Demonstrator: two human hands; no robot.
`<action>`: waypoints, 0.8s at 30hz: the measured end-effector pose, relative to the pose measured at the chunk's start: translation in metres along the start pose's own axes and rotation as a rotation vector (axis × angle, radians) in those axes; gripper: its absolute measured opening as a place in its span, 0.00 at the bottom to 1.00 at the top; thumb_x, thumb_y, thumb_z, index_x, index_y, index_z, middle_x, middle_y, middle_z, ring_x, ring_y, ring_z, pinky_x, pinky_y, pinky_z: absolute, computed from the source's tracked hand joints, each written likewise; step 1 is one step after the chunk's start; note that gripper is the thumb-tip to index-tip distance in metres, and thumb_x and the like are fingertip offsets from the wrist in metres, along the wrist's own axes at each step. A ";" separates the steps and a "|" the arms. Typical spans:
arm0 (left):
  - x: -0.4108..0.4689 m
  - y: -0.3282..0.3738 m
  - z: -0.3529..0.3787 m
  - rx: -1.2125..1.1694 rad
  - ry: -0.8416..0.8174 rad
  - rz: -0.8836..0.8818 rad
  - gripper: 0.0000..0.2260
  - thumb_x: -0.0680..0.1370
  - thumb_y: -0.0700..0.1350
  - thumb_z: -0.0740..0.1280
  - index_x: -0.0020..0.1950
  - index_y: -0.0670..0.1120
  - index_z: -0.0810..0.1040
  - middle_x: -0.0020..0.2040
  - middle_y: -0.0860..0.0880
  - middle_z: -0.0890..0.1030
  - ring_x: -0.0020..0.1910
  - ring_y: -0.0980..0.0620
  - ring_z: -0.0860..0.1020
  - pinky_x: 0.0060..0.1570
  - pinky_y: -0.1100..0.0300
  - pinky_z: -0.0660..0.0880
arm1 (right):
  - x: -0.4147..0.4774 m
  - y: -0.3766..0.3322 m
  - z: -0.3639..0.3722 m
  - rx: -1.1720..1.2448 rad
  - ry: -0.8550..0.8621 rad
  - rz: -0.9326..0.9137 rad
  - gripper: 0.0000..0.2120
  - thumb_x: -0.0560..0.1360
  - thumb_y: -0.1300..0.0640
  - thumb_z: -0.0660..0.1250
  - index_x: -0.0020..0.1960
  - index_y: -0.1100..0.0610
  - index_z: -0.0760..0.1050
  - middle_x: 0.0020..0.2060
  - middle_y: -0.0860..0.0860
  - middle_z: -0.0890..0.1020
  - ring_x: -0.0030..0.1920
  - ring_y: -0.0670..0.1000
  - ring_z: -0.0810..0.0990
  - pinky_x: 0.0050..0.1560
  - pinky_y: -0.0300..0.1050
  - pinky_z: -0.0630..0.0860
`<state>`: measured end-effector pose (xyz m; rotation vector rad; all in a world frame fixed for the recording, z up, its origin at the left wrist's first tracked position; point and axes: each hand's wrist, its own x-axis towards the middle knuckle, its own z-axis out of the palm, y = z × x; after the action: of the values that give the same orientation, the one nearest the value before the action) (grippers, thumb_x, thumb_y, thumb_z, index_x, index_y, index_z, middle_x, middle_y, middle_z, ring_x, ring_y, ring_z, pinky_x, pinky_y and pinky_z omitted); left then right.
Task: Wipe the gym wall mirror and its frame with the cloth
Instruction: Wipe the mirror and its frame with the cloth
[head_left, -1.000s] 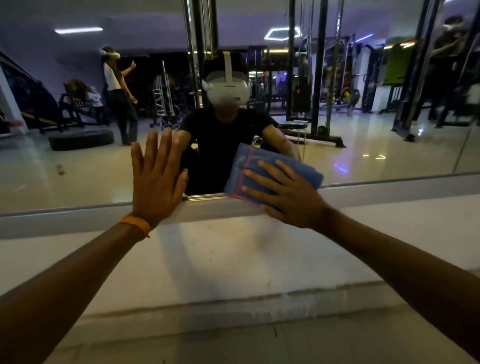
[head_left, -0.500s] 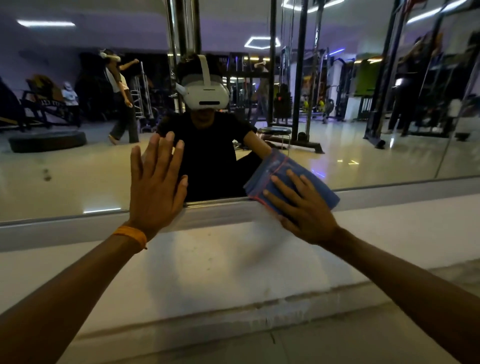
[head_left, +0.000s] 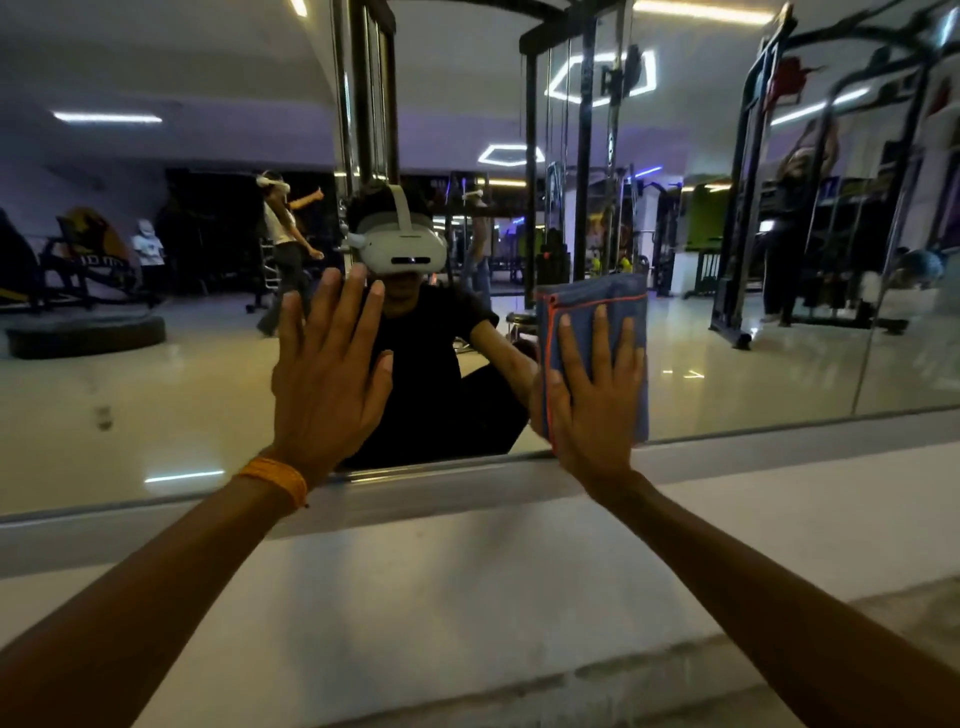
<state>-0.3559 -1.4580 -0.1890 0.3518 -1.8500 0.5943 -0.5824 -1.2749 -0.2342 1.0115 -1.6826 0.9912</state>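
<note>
The wall mirror (head_left: 727, 374) fills the upper part of the view, with its thin metal bottom frame (head_left: 779, 428) running just below the glass. A folded blue cloth (head_left: 597, 296) with orange stitching lies flat against the lower mirror, its long side upright. My right hand (head_left: 592, 395) presses it to the glass with straight, spread fingers. My left hand (head_left: 327, 374), with an orange band at the wrist, rests flat on the mirror to the left, fingers straight and holding nothing.
A white ledge (head_left: 467, 597) runs under the mirror, with a step down to the floor below it. The glass reflects gym machines, other people and my own figure wearing a headset.
My right hand slid the cloth up from the bottom frame onto the glass and turned it upright. The view tilted upward. My left hand stayed flat on the mirror.
</note>
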 end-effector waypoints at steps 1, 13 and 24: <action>0.010 -0.002 0.000 0.005 -0.005 0.001 0.29 0.85 0.52 0.56 0.84 0.41 0.55 0.85 0.41 0.52 0.84 0.40 0.49 0.80 0.33 0.48 | 0.009 -0.013 0.007 -0.009 -0.014 -0.100 0.27 0.86 0.47 0.53 0.84 0.51 0.55 0.84 0.55 0.50 0.83 0.61 0.45 0.82 0.59 0.37; 0.087 -0.029 -0.017 -0.044 0.000 -0.029 0.31 0.85 0.55 0.51 0.85 0.44 0.51 0.85 0.43 0.48 0.84 0.43 0.45 0.81 0.36 0.44 | 0.086 -0.058 0.007 -0.036 0.103 -0.175 0.27 0.86 0.45 0.51 0.83 0.51 0.59 0.83 0.55 0.55 0.83 0.60 0.47 0.82 0.60 0.40; 0.095 -0.049 -0.026 -0.054 -0.021 -0.006 0.31 0.84 0.55 0.51 0.85 0.43 0.52 0.85 0.44 0.49 0.84 0.45 0.44 0.81 0.35 0.47 | 0.169 -0.009 -0.035 -0.076 0.171 0.007 0.30 0.85 0.36 0.41 0.84 0.46 0.49 0.84 0.53 0.50 0.83 0.57 0.42 0.82 0.63 0.41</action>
<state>-0.3440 -1.4802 -0.0817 0.3289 -1.8804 0.5369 -0.6062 -1.2786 -0.0625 0.8471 -1.5712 0.9820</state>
